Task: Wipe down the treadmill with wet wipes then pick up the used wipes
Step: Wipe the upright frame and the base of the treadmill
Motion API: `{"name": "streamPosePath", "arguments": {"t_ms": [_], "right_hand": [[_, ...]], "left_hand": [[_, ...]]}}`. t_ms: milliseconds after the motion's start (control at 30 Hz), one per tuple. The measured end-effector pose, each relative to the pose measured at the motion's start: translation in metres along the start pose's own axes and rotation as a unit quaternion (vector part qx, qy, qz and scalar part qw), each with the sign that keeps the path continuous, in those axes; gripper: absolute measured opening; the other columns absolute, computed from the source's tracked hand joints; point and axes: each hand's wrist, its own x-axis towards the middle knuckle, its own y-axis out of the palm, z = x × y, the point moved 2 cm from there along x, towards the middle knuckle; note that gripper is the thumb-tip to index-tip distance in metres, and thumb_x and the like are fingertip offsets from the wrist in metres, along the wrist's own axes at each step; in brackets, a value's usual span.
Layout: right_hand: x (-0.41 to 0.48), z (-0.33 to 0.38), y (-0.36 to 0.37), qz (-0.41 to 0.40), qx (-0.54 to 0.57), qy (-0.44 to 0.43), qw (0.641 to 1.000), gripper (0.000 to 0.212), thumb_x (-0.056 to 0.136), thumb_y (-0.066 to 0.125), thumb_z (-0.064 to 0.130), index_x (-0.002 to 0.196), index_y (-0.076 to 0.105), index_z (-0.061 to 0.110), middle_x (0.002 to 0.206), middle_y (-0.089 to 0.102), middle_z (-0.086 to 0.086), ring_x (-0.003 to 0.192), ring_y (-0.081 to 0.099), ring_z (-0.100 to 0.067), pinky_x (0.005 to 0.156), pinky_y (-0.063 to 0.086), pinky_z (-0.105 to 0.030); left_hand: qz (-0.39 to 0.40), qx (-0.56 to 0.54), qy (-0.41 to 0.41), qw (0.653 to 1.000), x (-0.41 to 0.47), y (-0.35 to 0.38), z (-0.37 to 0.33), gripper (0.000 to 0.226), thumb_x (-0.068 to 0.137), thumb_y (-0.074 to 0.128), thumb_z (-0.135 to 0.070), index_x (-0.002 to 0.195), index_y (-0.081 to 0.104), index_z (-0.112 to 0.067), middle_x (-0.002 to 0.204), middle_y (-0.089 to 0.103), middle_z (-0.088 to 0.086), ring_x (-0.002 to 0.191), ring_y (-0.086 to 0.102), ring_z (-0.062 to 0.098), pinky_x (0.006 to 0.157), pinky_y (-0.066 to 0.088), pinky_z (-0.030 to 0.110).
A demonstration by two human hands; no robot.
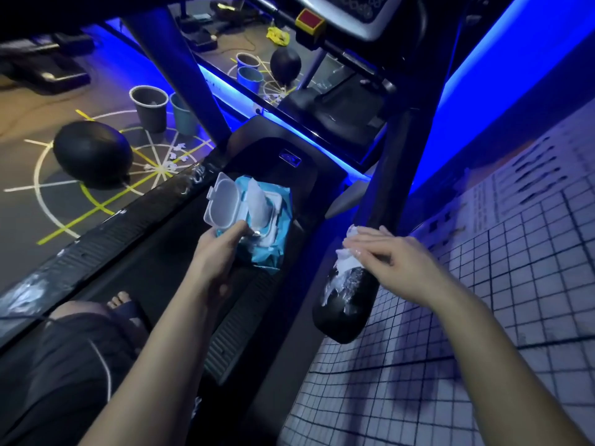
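The pack of wet wipes (272,243) is a soft blue pouch with a white flip lid (222,204) standing open; one white sheet (259,202) sticks up from the opening. The left hand (222,249) holds the pack by its near end, above the black treadmill (167,255) belt. A crumpled white wipe (346,268) lies on the treadmill's black right handrail (343,317), pressed there under the flat fingers of the right hand (396,255). White smears streak the handrail just below the wipe.
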Motion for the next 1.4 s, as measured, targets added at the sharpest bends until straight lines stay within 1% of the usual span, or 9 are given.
{"name": "streamPosePath", "arguments": {"t_ms": [233,467,600,667,867,1000,1167,1300,1400], "right_hand": [[-0.044,0.014,0.029,-0.079,0.091,-0.041,0.992,0.029,0.101,0.060,0.023,0.128,0.069,0.027,0.130,0.062,0.026,0.136,0.041,0.011,0.119,0.018,-0.013],[-0.017,-0.004,0.025,-0.110,0.041,-0.023,0.993,0.031,0.103,0.055,0.026,0.132,0.067,0.024,0.136,0.059,0.022,0.139,0.035,0.012,0.125,0.016,-0.024],[-0.047,0.007,0.043,-0.142,0.065,-0.078,0.985,0.029,0.104,0.055,0.017,0.129,0.068,0.020,0.132,0.061,0.021,0.138,0.043,0.003,0.124,0.020,-0.026],[-0.060,0.014,0.055,-0.172,0.078,-0.113,0.975,0.028,0.101,0.059,0.015,0.128,0.068,0.017,0.131,0.062,0.018,0.137,0.048,-0.003,0.122,0.023,-0.028],[-0.073,0.020,0.089,-0.310,0.009,-0.178,0.934,0.025,0.098,0.066,0.012,0.121,0.072,0.006,0.128,0.069,-0.002,0.130,0.058,-0.020,0.111,0.043,-0.051],[-0.078,0.024,0.106,-0.353,-0.080,-0.210,0.908,0.021,0.094,0.073,0.007,0.114,0.075,0.005,0.123,0.071,-0.003,0.125,0.062,-0.021,0.109,0.046,-0.048],[-0.077,0.032,0.133,-0.302,-0.247,-0.266,0.881,0.019,0.094,0.074,0.013,0.112,0.077,0.010,0.118,0.074,-0.002,0.118,0.065,-0.015,0.111,0.045,-0.038],[-0.067,0.054,0.122,-0.327,-0.222,-0.264,0.880,0.013,0.096,0.073,0.018,0.101,0.080,0.008,0.089,0.074,0.000,0.089,0.070,-0.016,0.099,0.052,-0.034],[-0.061,0.066,0.100,-0.324,-0.094,-0.237,0.911,0.016,0.098,0.068,0.015,0.107,0.078,0.005,0.094,0.075,-0.001,0.085,0.070,-0.017,0.083,0.054,-0.036]], "left_hand": [[-0.001,-0.034,-0.006,0.999,0.008,0.001,0.008,0.030,0.091,0.058,0.005,0.118,0.069,0.012,0.074,0.072,0.015,0.053,0.070,0.019,0.045,0.054,0.025],[0.011,-0.019,-0.020,1.000,0.015,0.008,0.035,0.035,0.088,0.065,-0.003,0.121,0.069,0.008,0.088,0.074,0.018,0.068,0.072,0.025,0.063,0.060,0.034],[0.017,-0.015,-0.017,1.000,0.018,0.007,0.039,0.037,0.085,0.067,-0.006,0.121,0.070,0.004,0.102,0.077,0.025,0.080,0.073,0.032,0.081,0.061,0.047],[0.017,-0.012,-0.015,1.000,0.019,0.005,0.041,0.036,0.085,0.068,-0.007,0.120,0.070,0.004,0.100,0.077,0.024,0.079,0.073,0.032,0.084,0.059,0.050],[0.019,-0.029,-0.020,0.999,0.021,-0.002,0.050,0.042,0.078,0.071,-0.008,0.119,0.071,0.003,0.105,0.076,0.027,0.086,0.072,0.036,0.093,0.058,0.056],[0.014,-0.022,-0.018,1.000,0.024,-0.005,0.055,0.032,0.085,0.065,-0.004,0.116,0.071,0.003,0.100,0.077,0.023,0.084,0.074,0.033,0.086,0.060,0.048],[0.030,-0.024,-0.026,0.999,0.030,-0.006,0.059,0.031,0.083,0.068,-0.006,0.114,0.071,-0.001,0.095,0.077,0.021,0.081,0.073,0.030,0.078,0.057,0.042],[0.042,-0.044,-0.031,0.998,0.032,-0.007,0.062,0.035,0.079,0.070,-0.007,0.113,0.071,-0.001,0.090,0.076,0.019,0.081,0.074,0.032,0.079,0.057,0.045],[0.043,-0.066,-0.032,0.996,0.034,-0.009,0.063,0.032,0.075,0.070,-0.008,0.107,0.071,-0.002,0.092,0.075,0.021,0.082,0.072,0.035,0.081,0.058,0.046]]}}
